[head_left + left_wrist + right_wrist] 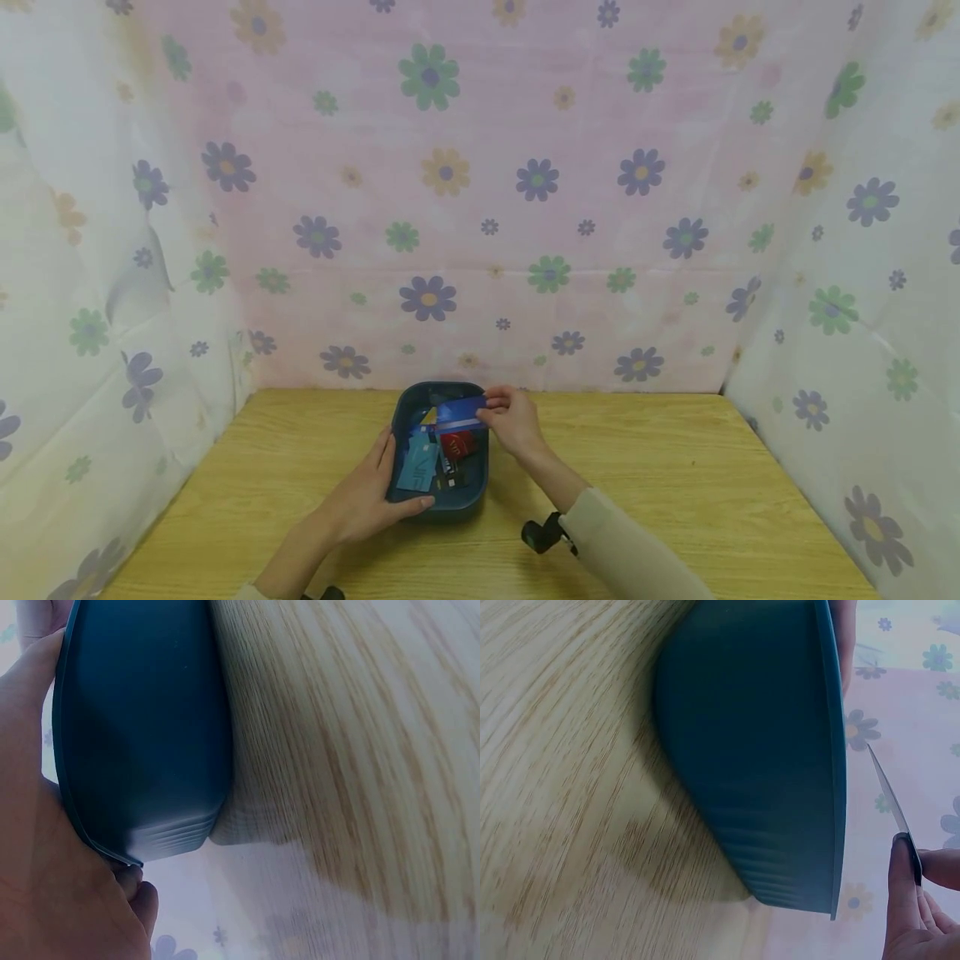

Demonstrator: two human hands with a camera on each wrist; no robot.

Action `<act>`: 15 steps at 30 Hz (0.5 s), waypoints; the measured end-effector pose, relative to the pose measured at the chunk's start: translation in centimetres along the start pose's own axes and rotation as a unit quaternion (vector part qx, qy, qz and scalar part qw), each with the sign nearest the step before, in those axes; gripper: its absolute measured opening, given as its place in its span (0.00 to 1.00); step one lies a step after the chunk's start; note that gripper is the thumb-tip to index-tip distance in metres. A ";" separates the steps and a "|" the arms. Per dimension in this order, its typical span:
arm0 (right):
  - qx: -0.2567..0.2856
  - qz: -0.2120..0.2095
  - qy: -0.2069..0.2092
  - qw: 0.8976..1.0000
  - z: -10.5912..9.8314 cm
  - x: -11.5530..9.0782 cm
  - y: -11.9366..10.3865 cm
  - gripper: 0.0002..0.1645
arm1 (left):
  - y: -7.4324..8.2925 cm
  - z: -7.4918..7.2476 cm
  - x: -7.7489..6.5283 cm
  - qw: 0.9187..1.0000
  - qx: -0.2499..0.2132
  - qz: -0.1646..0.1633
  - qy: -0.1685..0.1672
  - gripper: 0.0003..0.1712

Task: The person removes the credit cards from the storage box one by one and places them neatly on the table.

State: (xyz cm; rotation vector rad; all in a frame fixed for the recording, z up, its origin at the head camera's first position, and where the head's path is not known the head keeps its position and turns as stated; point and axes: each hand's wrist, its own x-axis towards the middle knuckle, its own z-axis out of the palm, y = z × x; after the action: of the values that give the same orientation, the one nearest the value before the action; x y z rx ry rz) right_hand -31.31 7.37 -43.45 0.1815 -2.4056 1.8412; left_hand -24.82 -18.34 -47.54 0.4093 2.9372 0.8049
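Observation:
A dark blue plastic bin [472, 498] stands on the table with several cards inside. My left hand [367, 492] grips its left side, thumb over the near rim. In the left wrist view that hand [67, 847] lies along the bin's rim [61, 750]. Between thumb and fingers, my right hand [513, 421] pinches a blue card [459, 413] with a pale stripe, above the bin's far right part. Edge-on, the card [892, 799] shows beyond the bin wall [780, 750] in the right wrist view. Below it lie a red VIP card [457, 444] and a light blue VIP card [417, 467].
The wood-grain table [637, 475] extends to both sides of the bin. A flowered cloth [480, 233] hangs behind and at the sides. A black wrist device [542, 533] sits by the right sleeve [622, 542].

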 end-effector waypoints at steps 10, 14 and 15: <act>-0.007 0.010 0.005 1.000 -1.1 0.1 0.8 0.18 | 0.1 -0.1 -0.1 1.000 -0.001 -0.006 -0.007 0.76; -0.005 0.007 0.012 1.000 -1.5 0.1 1.1 0.18 | 0.1 -0.2 -0.1 1.000 0.000 -0.006 -0.007 0.75; -0.005 0.007 0.012 1.000 -1.6 0.1 1.1 0.19 | 0.2 -0.2 -0.1 1.000 0.000 -0.006 -0.007 0.75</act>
State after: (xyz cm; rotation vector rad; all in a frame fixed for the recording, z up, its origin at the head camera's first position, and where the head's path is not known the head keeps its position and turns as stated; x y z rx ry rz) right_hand -31.60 9.22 -44.10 0.1418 -2.4059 1.8271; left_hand -24.68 -18.33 -47.32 0.3948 2.9240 0.7986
